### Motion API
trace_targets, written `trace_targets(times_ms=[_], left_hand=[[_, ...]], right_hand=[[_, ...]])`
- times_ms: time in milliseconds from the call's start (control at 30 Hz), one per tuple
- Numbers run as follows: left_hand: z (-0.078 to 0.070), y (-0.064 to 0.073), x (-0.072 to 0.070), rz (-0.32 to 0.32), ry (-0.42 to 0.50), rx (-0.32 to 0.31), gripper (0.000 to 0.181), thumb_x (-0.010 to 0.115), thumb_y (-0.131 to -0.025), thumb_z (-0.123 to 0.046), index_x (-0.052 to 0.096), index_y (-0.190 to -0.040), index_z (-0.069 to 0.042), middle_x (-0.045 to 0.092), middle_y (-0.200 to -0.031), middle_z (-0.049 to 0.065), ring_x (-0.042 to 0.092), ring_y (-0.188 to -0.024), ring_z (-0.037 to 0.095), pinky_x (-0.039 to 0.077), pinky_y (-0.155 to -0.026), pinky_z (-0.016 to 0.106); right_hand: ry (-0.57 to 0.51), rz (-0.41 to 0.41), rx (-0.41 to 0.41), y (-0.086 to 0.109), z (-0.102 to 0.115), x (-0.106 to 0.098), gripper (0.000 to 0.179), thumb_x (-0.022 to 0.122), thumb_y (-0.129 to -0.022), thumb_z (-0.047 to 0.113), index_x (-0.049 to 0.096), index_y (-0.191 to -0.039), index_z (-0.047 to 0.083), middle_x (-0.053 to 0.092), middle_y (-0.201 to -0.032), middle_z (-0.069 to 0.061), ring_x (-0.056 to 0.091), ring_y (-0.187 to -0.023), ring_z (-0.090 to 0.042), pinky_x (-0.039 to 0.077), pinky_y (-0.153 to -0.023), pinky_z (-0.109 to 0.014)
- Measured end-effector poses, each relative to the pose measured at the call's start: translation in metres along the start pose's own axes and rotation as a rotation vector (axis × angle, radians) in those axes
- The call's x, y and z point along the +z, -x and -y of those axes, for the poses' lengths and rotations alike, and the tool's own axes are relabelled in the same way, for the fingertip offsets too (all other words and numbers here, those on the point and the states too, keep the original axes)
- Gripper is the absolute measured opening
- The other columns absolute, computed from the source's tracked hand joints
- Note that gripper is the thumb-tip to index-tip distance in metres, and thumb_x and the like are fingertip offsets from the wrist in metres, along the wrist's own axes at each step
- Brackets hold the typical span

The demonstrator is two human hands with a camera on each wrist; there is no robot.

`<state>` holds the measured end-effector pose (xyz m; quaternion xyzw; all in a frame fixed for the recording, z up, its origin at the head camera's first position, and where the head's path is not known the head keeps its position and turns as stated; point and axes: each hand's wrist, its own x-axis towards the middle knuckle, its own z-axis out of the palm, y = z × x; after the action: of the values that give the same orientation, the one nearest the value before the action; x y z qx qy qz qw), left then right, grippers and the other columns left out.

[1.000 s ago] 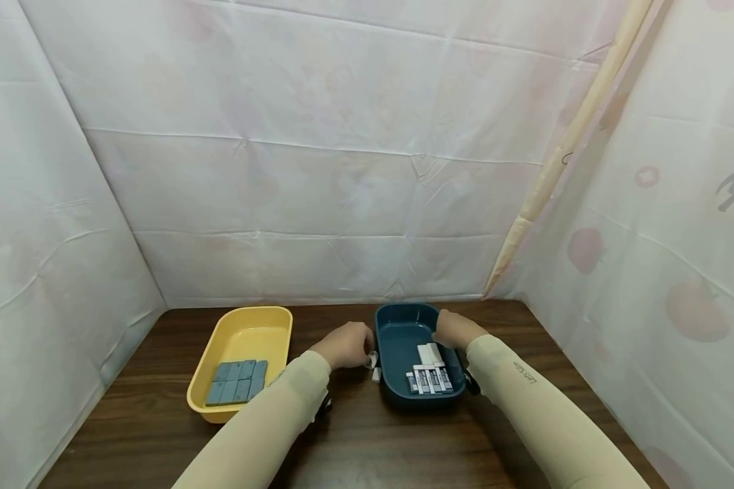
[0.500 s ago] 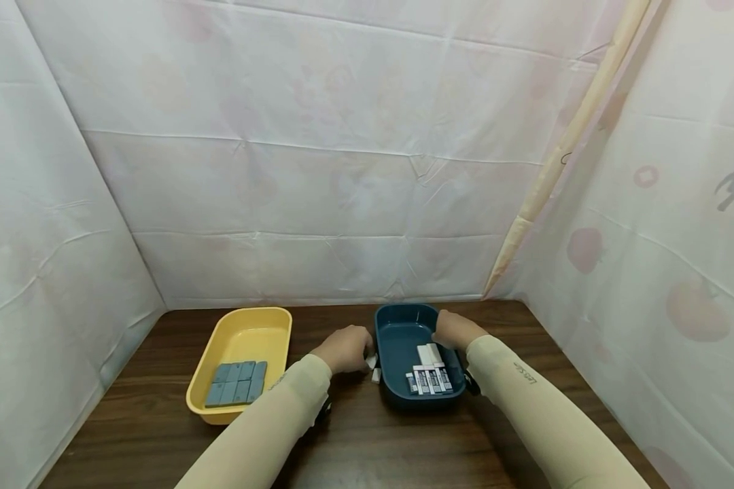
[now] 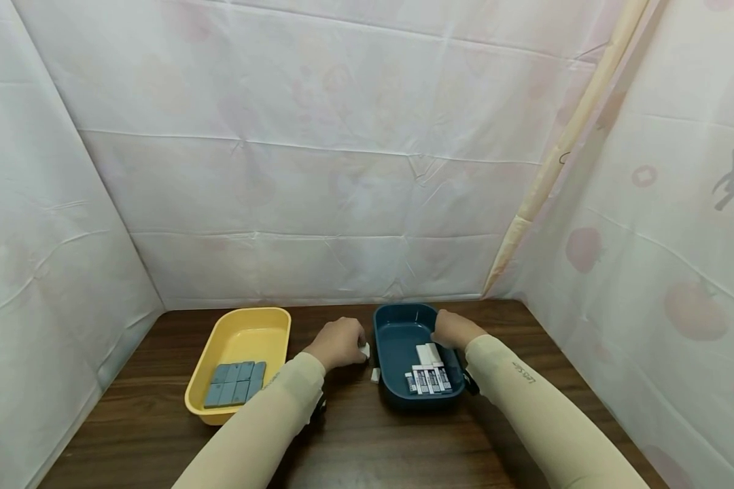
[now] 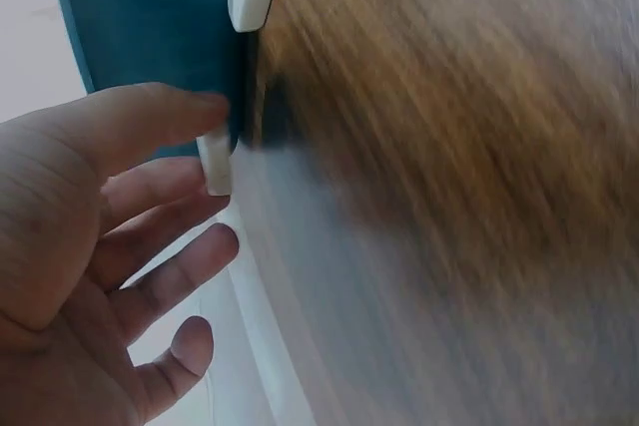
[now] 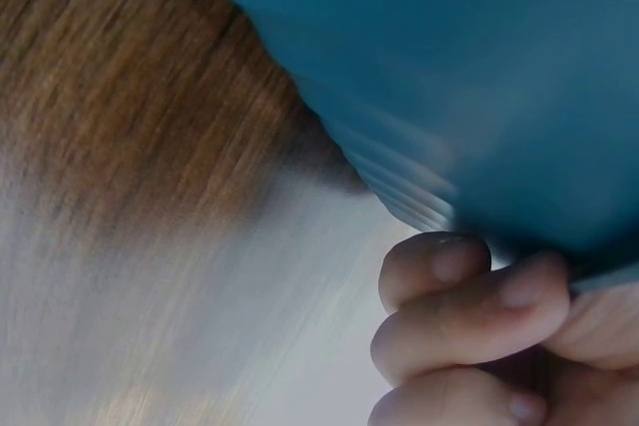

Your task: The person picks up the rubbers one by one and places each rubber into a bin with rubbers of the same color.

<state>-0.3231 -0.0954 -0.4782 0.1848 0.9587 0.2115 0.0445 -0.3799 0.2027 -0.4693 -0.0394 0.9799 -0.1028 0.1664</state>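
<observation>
My left hand (image 3: 338, 343) pinches a small white eraser-like block (image 4: 216, 163) between thumb and index finger, just left of the dark blue bin (image 3: 406, 314). The other fingers of that hand are loosely bent. A second white block (image 3: 376, 375) lies on the table against the bin's left side. My right hand (image 3: 455, 331) grips the bin's right rim, its fingers (image 5: 469, 321) curled over the edge. Inside the bin lie bare white blocks (image 3: 429, 353) and a row of erasers in printed sleeves (image 3: 429, 379).
On the left stands a yellow bin (image 3: 263, 319) with several grey-blue rectangular pieces (image 3: 235, 384) laid in rows at its near end. Both bins sit on a dark wooden table (image 3: 367, 435). White patterned sheets (image 3: 336, 204) enclose the table at the back and sides.
My left hand has lifted the white block slightly and drawn it left, away from the blue bin's side. The right hand stays at the rim.
</observation>
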Motion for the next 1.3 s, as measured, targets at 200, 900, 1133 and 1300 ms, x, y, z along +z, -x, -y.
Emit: trace_targets(times_ms=[200, 900, 1133, 1300], left_hand=[[0.0, 0.001, -0.006, -0.076, 0.062, -0.048, 0.013, 0.092, -0.095, -0.023, 0.087, -0.098, -0.011, 0.083, -0.099, 0.004, 0.071, -0.08, 0.018, 0.063, -0.077, 0.04], [-0.057, -0.015, 0.005, -0.289, 0.005, 0.011, 0.028, 0.092, -0.099, -0.033, 0.089, -0.113, -0.009, 0.084, -0.117, 0.005, 0.072, -0.114, 0.026, 0.056, -0.107, 0.046], [-0.079, -0.024, 0.022, -0.198, -0.135, 0.072, 0.02, 0.094, -0.095, -0.034, 0.084, -0.088, -0.019, 0.079, -0.089, -0.007, 0.066, -0.089, 0.015, 0.039, -0.091, 0.041], [-0.091, -0.029, 0.031, -0.136, -0.19, 0.081, 0.035, 0.096, -0.093, -0.035, 0.072, -0.071, -0.022, 0.065, -0.066, -0.012, 0.059, -0.072, 0.01, 0.035, -0.087, 0.04]], right_hand=[[0.001, 0.008, 0.001, -0.002, -0.001, 0.001, 0.042, 0.069, -0.111, 0.017, 0.061, -0.141, -0.011, 0.072, -0.113, -0.019, 0.07, -0.092, -0.028, 0.06, -0.082, -0.042], [0.05, -0.001, -0.037, -0.006, -0.003, 0.001, 0.062, 0.067, -0.112, 0.02, 0.046, -0.156, -0.018, 0.067, -0.143, -0.03, 0.068, -0.096, -0.028, 0.058, -0.088, -0.044], [0.041, -0.018, -0.035, 0.0, -0.001, -0.001, 0.055, 0.07, -0.11, 0.02, 0.054, -0.149, -0.015, 0.071, -0.138, -0.028, 0.069, -0.098, -0.026, 0.062, -0.095, -0.046], [0.037, -0.02, -0.037, 0.004, -0.001, -0.003, 0.051, 0.069, -0.11, 0.02, 0.055, -0.146, -0.015, 0.073, -0.128, -0.025, 0.069, -0.095, -0.026, 0.062, -0.093, -0.045]])
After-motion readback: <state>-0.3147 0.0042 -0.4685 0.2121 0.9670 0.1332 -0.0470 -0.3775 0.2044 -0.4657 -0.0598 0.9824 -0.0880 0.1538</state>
